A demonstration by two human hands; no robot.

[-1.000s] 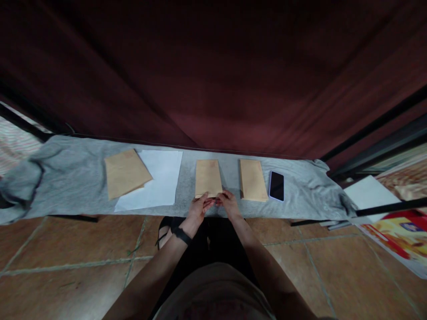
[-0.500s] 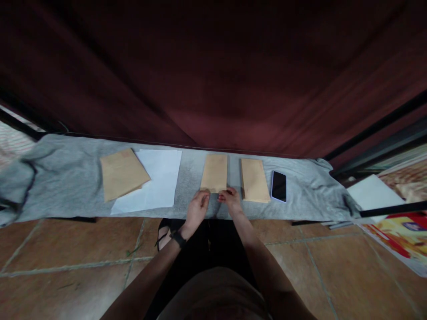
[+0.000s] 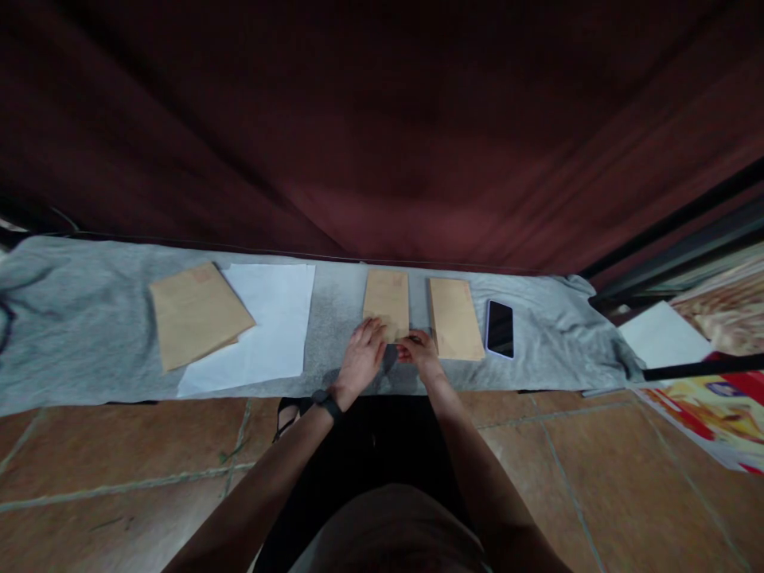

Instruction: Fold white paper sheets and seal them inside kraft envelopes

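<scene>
A brown paper envelope (image 3: 387, 290) lies upright in front of me on the grey cloth. My left hand (image 3: 363, 350), with a dark watch on its wrist, rests on the envelope's lower left part, fingers stretched out over the paper. At the lower right corner, the curled fingers of my right hand (image 3: 421, 352) pinch the envelope's near edge; the fingertips are partly hidden. Just right of it lies a stack of brown envelopes (image 3: 454, 318). Further left, more brown envelopes (image 3: 200, 314) overlap white paper sheets (image 3: 278, 322).
A phone (image 3: 500, 329) with a dark screen lies right of the envelope stack. The grey cloth (image 3: 555, 334) covers a narrow bench, with a dark red curtain (image 3: 382, 199) hanging behind. Lower right, a white board (image 3: 665, 338) and a colourful printed package (image 3: 716, 410) stand beside a dark bar.
My left hand has moved up from the envelope's near edge onto its lower face, fingers now extended. My right hand stays at the lower right corner. The view has shifted slightly.
</scene>
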